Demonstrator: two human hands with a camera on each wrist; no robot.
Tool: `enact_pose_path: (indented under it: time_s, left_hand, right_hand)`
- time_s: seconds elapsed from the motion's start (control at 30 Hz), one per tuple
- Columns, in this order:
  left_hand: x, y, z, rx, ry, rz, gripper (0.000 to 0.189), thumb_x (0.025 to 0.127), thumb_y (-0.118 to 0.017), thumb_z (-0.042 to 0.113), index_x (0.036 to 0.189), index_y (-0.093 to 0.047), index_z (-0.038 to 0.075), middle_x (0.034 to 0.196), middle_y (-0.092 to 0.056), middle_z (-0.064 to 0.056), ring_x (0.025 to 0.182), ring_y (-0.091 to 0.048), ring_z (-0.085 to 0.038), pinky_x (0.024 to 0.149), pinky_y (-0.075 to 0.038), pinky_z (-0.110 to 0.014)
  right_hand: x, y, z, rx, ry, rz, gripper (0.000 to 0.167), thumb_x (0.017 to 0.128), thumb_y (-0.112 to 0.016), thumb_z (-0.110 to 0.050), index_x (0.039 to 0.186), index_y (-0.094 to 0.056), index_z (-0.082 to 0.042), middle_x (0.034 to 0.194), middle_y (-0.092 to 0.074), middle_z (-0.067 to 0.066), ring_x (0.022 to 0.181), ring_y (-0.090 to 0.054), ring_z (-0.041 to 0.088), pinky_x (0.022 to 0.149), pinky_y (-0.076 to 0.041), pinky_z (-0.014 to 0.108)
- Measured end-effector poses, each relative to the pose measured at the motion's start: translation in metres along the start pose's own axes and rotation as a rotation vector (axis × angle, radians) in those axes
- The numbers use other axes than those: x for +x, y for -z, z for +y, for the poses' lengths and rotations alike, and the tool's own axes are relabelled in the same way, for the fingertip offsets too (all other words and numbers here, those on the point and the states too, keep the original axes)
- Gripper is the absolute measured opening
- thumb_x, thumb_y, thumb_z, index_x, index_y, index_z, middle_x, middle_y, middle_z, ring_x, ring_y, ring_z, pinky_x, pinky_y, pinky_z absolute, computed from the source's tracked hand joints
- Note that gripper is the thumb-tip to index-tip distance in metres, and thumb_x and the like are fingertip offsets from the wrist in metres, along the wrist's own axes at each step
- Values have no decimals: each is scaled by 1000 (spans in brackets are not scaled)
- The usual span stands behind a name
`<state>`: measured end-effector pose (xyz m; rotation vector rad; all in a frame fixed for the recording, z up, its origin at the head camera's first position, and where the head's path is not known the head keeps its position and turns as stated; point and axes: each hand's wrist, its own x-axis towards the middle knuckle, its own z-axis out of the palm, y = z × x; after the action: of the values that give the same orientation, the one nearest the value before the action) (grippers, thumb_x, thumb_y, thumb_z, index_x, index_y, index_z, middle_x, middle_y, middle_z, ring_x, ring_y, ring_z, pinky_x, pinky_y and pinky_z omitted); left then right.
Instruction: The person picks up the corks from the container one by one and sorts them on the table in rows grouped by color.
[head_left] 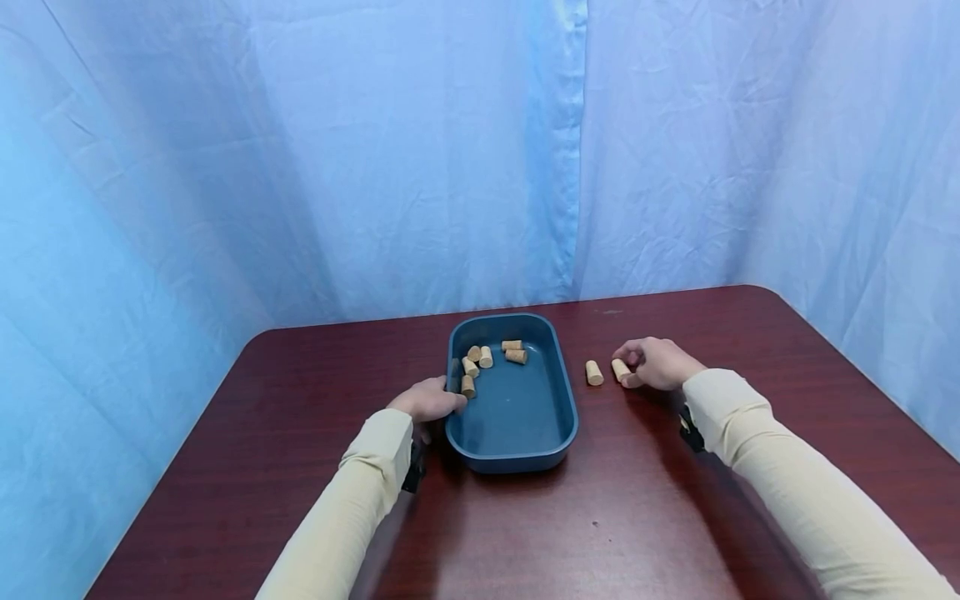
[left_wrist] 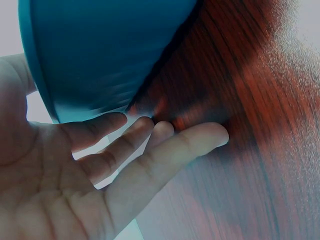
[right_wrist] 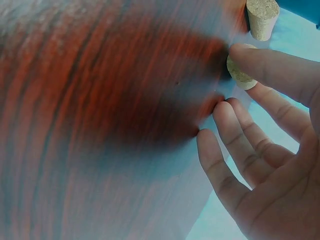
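A blue rectangular tray (head_left: 517, 421) stands on the table with several cork stoppers (head_left: 486, 357) lying inside, toward its left and far end. My left hand (head_left: 429, 401) holds the tray's left side, thumb over the rim; in the left wrist view the other fingers extend below the outer wall (left_wrist: 100, 60), near the tabletop. Right of the tray, my right hand (head_left: 662, 364) pinches a cork stopper (right_wrist: 241, 75) between thumb and index finger, down at the table surface. Its remaining fingers are spread. Another cork stopper (head_left: 594, 373) lies between that hand and the tray.
The dark red-brown wooden table (head_left: 600, 517) has rounded far corners. Pale blue curtains (head_left: 420, 167) hang behind it and along both sides. A dark wrist strap piece (head_left: 692, 429) sits under the right cuff.
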<state>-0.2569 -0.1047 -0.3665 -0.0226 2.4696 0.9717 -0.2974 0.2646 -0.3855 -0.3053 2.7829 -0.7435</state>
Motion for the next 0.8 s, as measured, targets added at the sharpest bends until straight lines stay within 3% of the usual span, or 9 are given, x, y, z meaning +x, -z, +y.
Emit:
enact_pose_path:
  time_s: [0.3,0.47,0.63,0.8]
  left_hand:
    - [-2,1,-1,22,-5,1,60,97,-55,17,151,-39,-3,137,-54,-25,96,-65,-37,75,-59,-53]
    - [-2,1,-2,29,-11,2,55,98,-55,18,147,-42,-4,131,-57,-25,91,-65,-36,72,-60,-51]
    - [-4,1,-1,20,-12,7,55,97,-55,17,146,-44,-2,134,-56,-24,94,-65,-37,74,-59,-52]
    - [-4,1,1,2,-5,7,58,96,-56,16,150,-40,-2,140,-53,-25,101,-63,-39,78,-58,-55]
  right_hand:
    - [0,-1,0,14,1,-1,38,91,-72,-11,126,-65,2,110,-58,19,102,-52,35,87,-46,49]
    - [1,-1,-2,14,9,-5,40,90,-72,-9,128,-64,2,105,-56,15,99,-50,34,84,-44,45]
    - [-1,0,-2,11,9,-4,42,90,-73,-9,129,-63,3,106,-55,16,99,-50,34,83,-45,45]
    - [-5,2,-5,23,-4,5,49,89,-75,-12,133,-60,3,116,-57,24,105,-53,38,90,-48,53]
